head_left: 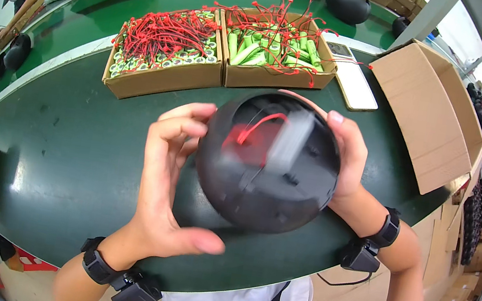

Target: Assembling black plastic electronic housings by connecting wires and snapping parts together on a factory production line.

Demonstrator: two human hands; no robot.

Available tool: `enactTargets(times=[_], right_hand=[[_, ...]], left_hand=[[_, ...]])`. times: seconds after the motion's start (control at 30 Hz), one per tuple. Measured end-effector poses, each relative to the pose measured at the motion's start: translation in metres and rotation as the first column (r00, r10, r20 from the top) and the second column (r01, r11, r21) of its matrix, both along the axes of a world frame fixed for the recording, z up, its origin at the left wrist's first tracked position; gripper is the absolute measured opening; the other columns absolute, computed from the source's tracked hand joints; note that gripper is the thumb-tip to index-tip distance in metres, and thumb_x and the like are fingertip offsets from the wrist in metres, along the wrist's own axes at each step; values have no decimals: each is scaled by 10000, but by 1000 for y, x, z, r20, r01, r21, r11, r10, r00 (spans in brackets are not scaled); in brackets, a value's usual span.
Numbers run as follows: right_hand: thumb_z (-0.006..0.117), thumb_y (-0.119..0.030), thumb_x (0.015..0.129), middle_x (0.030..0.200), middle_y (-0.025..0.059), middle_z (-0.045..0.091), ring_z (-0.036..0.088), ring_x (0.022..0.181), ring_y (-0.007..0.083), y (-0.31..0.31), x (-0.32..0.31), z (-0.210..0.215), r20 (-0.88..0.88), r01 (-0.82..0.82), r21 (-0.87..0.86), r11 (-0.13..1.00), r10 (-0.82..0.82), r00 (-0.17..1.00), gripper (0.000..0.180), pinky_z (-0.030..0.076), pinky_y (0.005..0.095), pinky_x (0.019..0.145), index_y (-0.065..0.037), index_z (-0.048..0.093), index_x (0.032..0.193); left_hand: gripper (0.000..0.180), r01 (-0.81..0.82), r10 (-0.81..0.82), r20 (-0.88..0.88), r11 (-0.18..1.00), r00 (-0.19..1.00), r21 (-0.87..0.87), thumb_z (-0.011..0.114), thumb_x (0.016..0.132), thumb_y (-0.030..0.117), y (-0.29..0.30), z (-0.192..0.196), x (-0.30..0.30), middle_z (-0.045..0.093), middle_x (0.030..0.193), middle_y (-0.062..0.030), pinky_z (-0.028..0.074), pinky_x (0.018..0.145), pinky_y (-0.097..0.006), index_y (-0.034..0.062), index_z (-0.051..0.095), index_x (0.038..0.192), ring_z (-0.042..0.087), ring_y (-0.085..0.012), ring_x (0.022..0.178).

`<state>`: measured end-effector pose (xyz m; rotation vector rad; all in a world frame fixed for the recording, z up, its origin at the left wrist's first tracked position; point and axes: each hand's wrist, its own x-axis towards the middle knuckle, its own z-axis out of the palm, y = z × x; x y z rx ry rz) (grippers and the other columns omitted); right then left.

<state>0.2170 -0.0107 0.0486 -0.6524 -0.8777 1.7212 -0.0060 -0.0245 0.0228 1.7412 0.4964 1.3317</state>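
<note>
A round black plastic housing [258,200] is held up over the green table, its open side toward me. Inside it, blurred by motion, are a red piece [248,142] with a red wire and a pale grey rectangular block [291,142]. My right hand [347,158] grips the housing at its right side, some of the fingers hidden behind it. At the left side, my left hand [166,183] has its fingers curved and its thumb spread well away from the shell. Its fingertips are at the upper left rim; whether they touch I cannot tell.
Beyond the housing stand two cardboard boxes of green battery cells with red wires, a left box [167,80] and a right box [277,79]. A white flat device [355,83] and an open carton [427,110] lie to the right. Black housings [347,5] sit on the far belt; co-workers are around.
</note>
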Motion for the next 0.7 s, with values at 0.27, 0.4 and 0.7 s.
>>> enactTargets(times=[0.27,0.4,0.7], right_hand=[[396,-510,888,1154,121,608,591,1027,279,-16,3,-5,-470,-287,-495,820,26,883,532,451,435,910,-98,579,1171],[356,-525,899,1220,136,565,559,1089,286,-25,-4,-27,-582,-396,-411,821,97,807,576,427,439,947,-91,526,1238],[306,-546,917,1305,144,505,516,1159,289,-31,-16,-17,73,-134,-237,962,155,985,640,400,432,989,-67,449,1316]], left_hand=[[1553,-105,169,-328,974,929,203,945,359,390,-20,32,18,-32,1488,-262,307,1064,-492,73,-126,1439,201,-362,1368],[1486,-175,222,-295,968,929,180,940,399,372,-18,32,12,35,1482,-256,350,1045,-479,46,-73,1438,288,-358,1333],[1364,-213,278,-256,943,926,255,926,453,375,-18,34,10,139,1455,-269,377,1022,-438,-25,54,1423,368,-354,1286]])
